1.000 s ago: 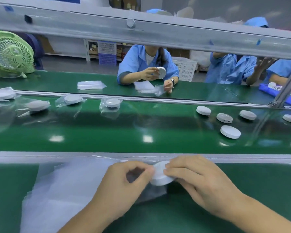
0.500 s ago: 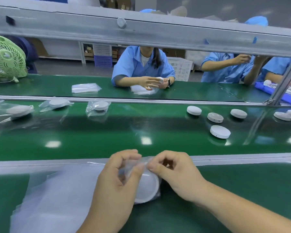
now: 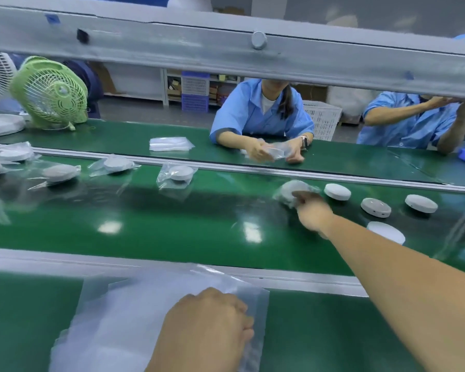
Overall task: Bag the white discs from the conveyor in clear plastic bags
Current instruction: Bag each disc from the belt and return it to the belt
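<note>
Your right hand (image 3: 310,210) pinches the bagged disc (image 3: 289,190) onto the conveyor (image 3: 172,226) for dispatch; your left hand (image 3: 207,328) grips the bag stack (image 3: 124,312), readying another.

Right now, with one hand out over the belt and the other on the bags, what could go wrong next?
1. The right hand touches the bagged disc beside a bare disc; it may knock that one askew.
2. The forearm crosses above the nearest disc; pulling back could sweep it.
3. The left hand curls on the stack of clear bags; several might lift together.
</note>
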{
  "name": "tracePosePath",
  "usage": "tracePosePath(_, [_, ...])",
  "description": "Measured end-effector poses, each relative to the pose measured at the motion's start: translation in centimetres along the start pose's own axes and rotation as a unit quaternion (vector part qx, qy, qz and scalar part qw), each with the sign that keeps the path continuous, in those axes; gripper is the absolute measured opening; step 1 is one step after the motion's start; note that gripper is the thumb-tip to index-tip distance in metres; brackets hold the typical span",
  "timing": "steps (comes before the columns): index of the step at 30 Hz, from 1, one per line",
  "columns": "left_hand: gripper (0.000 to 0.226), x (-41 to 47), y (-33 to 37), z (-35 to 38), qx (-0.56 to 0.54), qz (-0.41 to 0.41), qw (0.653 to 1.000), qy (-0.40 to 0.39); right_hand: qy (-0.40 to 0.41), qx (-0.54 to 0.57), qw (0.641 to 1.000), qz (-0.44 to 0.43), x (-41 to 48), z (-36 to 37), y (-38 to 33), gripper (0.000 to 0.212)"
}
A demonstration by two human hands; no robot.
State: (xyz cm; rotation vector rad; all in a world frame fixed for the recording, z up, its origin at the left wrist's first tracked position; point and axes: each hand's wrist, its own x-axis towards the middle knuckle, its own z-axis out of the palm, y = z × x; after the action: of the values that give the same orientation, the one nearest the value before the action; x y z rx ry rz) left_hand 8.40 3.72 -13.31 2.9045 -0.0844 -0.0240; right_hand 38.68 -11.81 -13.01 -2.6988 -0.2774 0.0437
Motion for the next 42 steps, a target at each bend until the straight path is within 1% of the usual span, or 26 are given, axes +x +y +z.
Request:
tracePosePath(1, [0.035,0.2,0.0,0.2,-0.016,0.005,1.0,-0.009,-0.04,-0.039,0.998,-0.019,0.0,0.1,0.2,0.044])
tracePosePath(2, [0.036,0.2,0.1,0.4,-0.019,0.014,1.0,-0.012,-0.051,-0.074,0.995,-0.045,-0.2,0.0,0.6,0.044])
tracePosePath(3, [0.038,0.2,0.1,0.5,-0.009,0.025,1.0,-0.012,-0.035,-0.112,0.991,-0.058,-0.5,-0.2,1.2,0.043])
tracePosePath(4, [0.039,0.1,0.1,0.6,0.003,0.036,0.999,-0.014,0.007,-0.16,0.985,-0.057,-1.0,-0.6,2.1,0.042])
tracePosePath(6, [0.041,0.0,0.1,0.6,0.023,0.057,0.998,-0.02,0.086,-0.244,0.965,-0.035,-2.3,-1.5,4.6,0.041])
tracePosePath(8, [0.039,0.0,0.2,0.7,0.039,0.058,0.997,-0.015,0.076,-0.276,0.957,0.047,-3.5,-2.3,8.1,0.049])
tracePosePath(10, [0.033,-0.3,0.6,0.6,0.032,0.035,0.999,0.014,0.046,-0.243,0.96,0.129,-4.4,-3.3,12.4,0.059])
tracePosePath(11, [0.028,-0.7,0.8,0.5,0.022,0.026,0.999,0.032,0.052,-0.211,0.966,0.141,-4.9,-3.8,14.2,0.056])
tracePosePath(13, [0.023,-1.2,1.0,0.4,0.013,0.025,0.998,0.065,0.102,-0.166,0.972,0.13,-6.1,-5.0,16.4,0.046])
tracePosePath(15, [0.025,-1.4,0.8,0.7,0.003,0.024,0.995,0.098,0.149,-0.12,0.976,0.104,-7.2,-5.6,16.4,0.042])
tracePosePath(17, [0.027,-1.3,0.2,1.2,-0.026,0.02,0.991,0.128,0.151,-0.052,0.987,0.021,-8.8,-5.7,14.6,0.035])
tracePosePath(19, [0.027,-1.3,-0.1,1.5,-0.058,0.004,0.987,0.15,0.122,-0.033,0.985,-0.121,-11.4,-5.4,11.6,0.028])
tracePosePath(21, [0.024,-1.3,-0.2,1.6,-0.086,-0.02,0.981,0.174,0.114,-0.044,0.952,-0.28,-15.2,-5.0,8.6,0.035])
tracePosePath(23, [0.02,-1.2,-0.1,1.6,-0.107,-0.04,0.975,0.188,0.137,-0.076,0.895,-0.417,-18.9,-3.9,6.3,0.039])
tracePosePath(24, [0.019,-1.2,-0.1,1.5,-0.117,-0.049,0.972,0.196,0.137,-0.074,0.873,-0.462,-20.5,-3.3,5.5,0.036])
tracePosePath(26, [0.016,-1.3,0.1,1.2,-0.137,-0.065,0.965,0.214,0.115,-0.04,0.859,-0.498,-23.1,-2.1,4.3,0.029])
tracePosePath(29, [0.019,-1.4,0.7,1.1,-0.175,-0.067,0.955,0.23,0.145,-0.04,0.849,-0.507,-25.3,-0.8,3.7,0.029])
tracePosePath(31, [0.022,-1.6,1.1,1.0,-0.239,-0.037,0.948,0.204,0.171,-0.003,0.846,-0.506,-26.0,-0.3,3.4,0.026])
tracePosePath(33, [0.026,-2.0,1.6,0.8,-0.379,0.031,0.918,0.107,0.19,0.095,0.857,-0.469,-26.7,-0.1,3.0,0.02])
tracePosePath(34, [0.036,-2.1,1.9,0.7,-0.433,0.061,0.898,0.047,0.194,0.16,0.869,-0.426,-27.0,-0.2,2.7,0.017])
tracePosePath(35, [0.049,-2.3,2.1,0.6,-0.452,0.082,0.888,0.015,0.194,0.226,0.876,-0.379,-27.3,-0.3,2.4,0.017])
tracePosePath(36, [0.057,-2.3,2.3,0.7,-0.446,0.09,0.89,0.021,0.189,0.282,0.877,-0.34,-27.6,-0.5,2.2,0.02])
tracePosePath(37, [0.057,-2.3,2.7,0.9,-0.432,0.09,0.896,0.052,0.184,0.318,0.875,-0.316,-27.8,-0.6,2.0,0.02])
tracePosePath(39, [0.049,-2.3,3.8,1.3,-0.418,0.084,0.896,0.124,0.171,0.339,0.877,-0.296,-27.9,-1.0,2.0,0.023])
tracePosePath(40, [0.047,-2.4,4.2,1.5,-0.432,0.079,0.886,0.148,0.144,0.348,0.881,-0.287,-27.9,-1.3,2.0,0.028])
tracePosePath(42, [0.044,-2.4,4.7,1.9,-0.476,0.067,0.858,0.182,0.069,0.382,0.884,-0.26,-27.9,-1.5,2.0,0.048])
